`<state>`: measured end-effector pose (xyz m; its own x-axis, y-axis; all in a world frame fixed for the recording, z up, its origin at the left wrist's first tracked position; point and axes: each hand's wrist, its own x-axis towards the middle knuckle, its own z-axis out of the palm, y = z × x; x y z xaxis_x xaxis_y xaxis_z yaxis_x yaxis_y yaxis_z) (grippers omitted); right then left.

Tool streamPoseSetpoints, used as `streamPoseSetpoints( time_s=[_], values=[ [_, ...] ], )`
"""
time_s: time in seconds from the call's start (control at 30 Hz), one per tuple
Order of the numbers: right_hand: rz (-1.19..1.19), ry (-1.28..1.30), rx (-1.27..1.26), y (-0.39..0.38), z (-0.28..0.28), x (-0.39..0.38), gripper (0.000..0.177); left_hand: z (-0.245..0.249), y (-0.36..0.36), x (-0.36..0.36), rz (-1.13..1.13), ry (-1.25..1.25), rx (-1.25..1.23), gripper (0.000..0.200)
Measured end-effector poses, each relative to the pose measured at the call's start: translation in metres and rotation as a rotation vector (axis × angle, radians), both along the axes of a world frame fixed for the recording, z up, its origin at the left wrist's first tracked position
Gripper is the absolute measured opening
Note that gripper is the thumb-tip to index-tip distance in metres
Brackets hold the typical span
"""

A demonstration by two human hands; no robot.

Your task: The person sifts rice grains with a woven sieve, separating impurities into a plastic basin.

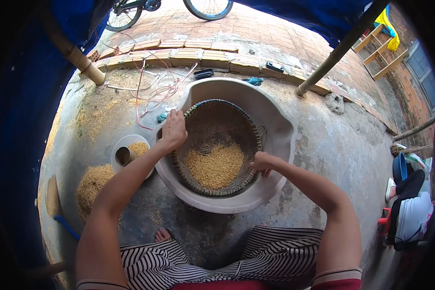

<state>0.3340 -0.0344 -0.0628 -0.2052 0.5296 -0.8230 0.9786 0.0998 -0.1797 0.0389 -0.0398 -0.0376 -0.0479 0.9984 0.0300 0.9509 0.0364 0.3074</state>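
Observation:
A round woven sieve point(217, 121) sits inside a large pale basin point(280, 130). Yellow grain point(215, 166) lies in a heap on the lower part of its mesh. My left hand point(174, 128) grips the sieve's rim at the upper left, fingers closed. On the right side, my right hand point(263, 163) holds the rim with its fingers curled round it. Left of the basin stands a white bucket point(117, 145) with grain and a metal cup point(124, 155) in it.
A brownish grain pile point(93, 186) lies at the left. Tangled cords point(166, 89), a brick row point(186, 57) and bamboo poles point(84, 67) are beyond the basin. At the far right, a person point(413, 217) sits by a red stool point(385, 221).

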Motion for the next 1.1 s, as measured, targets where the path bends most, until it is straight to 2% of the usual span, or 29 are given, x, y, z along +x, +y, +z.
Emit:
streamPoseSetpoints(
  time_s=[0.03, 0.07, 0.1, 0.13, 0.2, 0.23, 0.27, 0.33, 0.37, 0.4, 0.43, 0.47, 0.5, 0.57, 0.6, 0.63, 0.67, 0.7, 0.73, 0.77, 0.8, 0.87, 0.9, 1.0, 1.07, 1.1],
  values=[
    [-0.12, -0.022, -0.045, 0.002, -0.01, 0.008, 0.047, -0.002, -0.003, 0.0, -0.009, 0.0, 0.006, 0.046],
    [-0.129, -0.02, -0.04, 0.004, -0.015, 0.009, 0.047, -0.006, -0.006, -0.002, -0.045, -0.053, 0.124, 0.045],
    [-0.327, 0.088, -0.073, 0.004, -0.021, 0.007, 0.05, -0.011, -0.01, -0.004, -0.081, -0.106, 0.235, 0.044],
    [-0.523, 0.197, -0.113, 0.001, -0.03, 0.006, 0.056, -0.018, -0.013, -0.003, -0.088, -0.104, 0.228, 0.044],
    [-0.52, 0.19, -0.107, 0.018, -0.11, 0.019, 0.059, -0.028, -0.019, -0.006, -0.04, -0.559, 0.225, 0.047],
    [-0.509, 0.183, -0.089, 0.027, -0.139, 0.023, 0.063, -0.033, -0.022, -0.01, -0.044, -0.55, 0.226, 0.047],
    [-0.509, 0.189, -0.085, 0.03, -0.143, 0.027, 0.063, -0.034, -0.027, -0.012, -0.01, -0.556, 0.25, 0.051],
    [-0.129, 0.303, -0.014, 0.037, -0.151, 0.041, 0.053, -0.036, -0.03, -0.017, 0.018, -0.569, 0.277, 0.054],
    [-0.134, 0.299, -0.012, 0.023, -0.101, 0.05, 0.053, -0.022, -0.035, -0.019, 0.017, -0.715, 0.231, 0.059],
    [-0.48, 0.412, 0.065, 0.012, -0.044, 0.034, 0.052, -0.008, -0.04, -0.023, 0.019, -0.859, 0.182, 0.063],
    [-0.826, 0.52, 0.141, 0.0, 0.015, 0.008, 0.051, 0.004, -0.039, -0.031, 0.019, -0.848, 0.181, 0.066],
    [-0.77, 0.63, 0.255, 0.004, 0.024, 0.01, 0.051, 0.011, -0.029, -0.037, -0.062, -0.993, 0.281, 0.061],
    [-0.707, 0.737, 0.37, 0.009, 0.033, 0.014, 0.051, 0.02, -0.019, -0.052, 0.008, -1.053, 0.222, 0.057],
    [-0.8, 1.039, 0.417, 0.018, 0.066, 0.015, 0.067, 0.045, -0.001, -0.068, 0.118, -1.228, 0.112, 0.047],
    [-0.795, 1.038, 0.417, 0.028, 0.071, 0.018, 0.067, 0.058, 0.004, -0.068, 0.154, -1.338, 0.063, 0.042],
    [-0.739, 1.101, 0.574, 0.04, 0.076, 0.022, 0.063, 0.063, 0.009, -0.054, 0.198, -1.577, 0.024, 0.035],
    [-0.679, 1.161, 0.729, 0.047, 0.079, 0.027, 0.06, 0.054, 0.011, -0.047, 0.222, -1.537, -0.033, 0.033],
    [-0.674, 1.166, 0.728, 0.05, 0.073, 0.037, 0.06, 0.034, 0.014, -0.035, 0.256, -1.422, -0.083, 0.032],
    [-0.659, 0.911, 0.652, 0.058, 0.057, 0.049, 0.06, 0.02, 0.015, -0.025, 0.288, -1.309, -0.13, 0.032],
    [-0.636, 0.656, 0.578, 0.069, 0.034, 0.062, 0.061, 0.021, 0.008, -0.02, 0.285, -1.314, -0.121, 0.032],
    [-0.663, 0.629, 0.783, 0.075, -0.026, 0.076, 0.052, 0.023, -0.001, -0.014, 0.282, -1.291, -0.185, 0.032],
    [-0.734, 0.681, 0.299, 0.027, 0.036, 0.057, 0.052, 0.034, -0.004, -0.013, 0.27, -1.274, -0.252, 0.032],
    [-0.736, 0.678, 0.302, 0.022, 0.042, 0.05, 0.052, 0.041, -0.006, -0.029, 0.214, -1.339, -0.242, 0.031],
    [-0.856, 1.021, 0.402, 0.018, 0.041, 0.035, 0.036, 0.067, 0.006, -0.046, 0.195, -1.52, -0.342, 0.027],
    [-0.741, 0.947, 0.656, 0.04, 0.031, 0.044, 0.032, 0.036, 0.021, -0.03, 0.215, -1.45, -0.143, 0.028],
    [-0.735, 0.956, 0.662, 0.039, 0.022, 0.041, 0.032, 0.036, 0.007, -0.006, 0.228, -1.3, -0.039, 0.034]
  ],
)
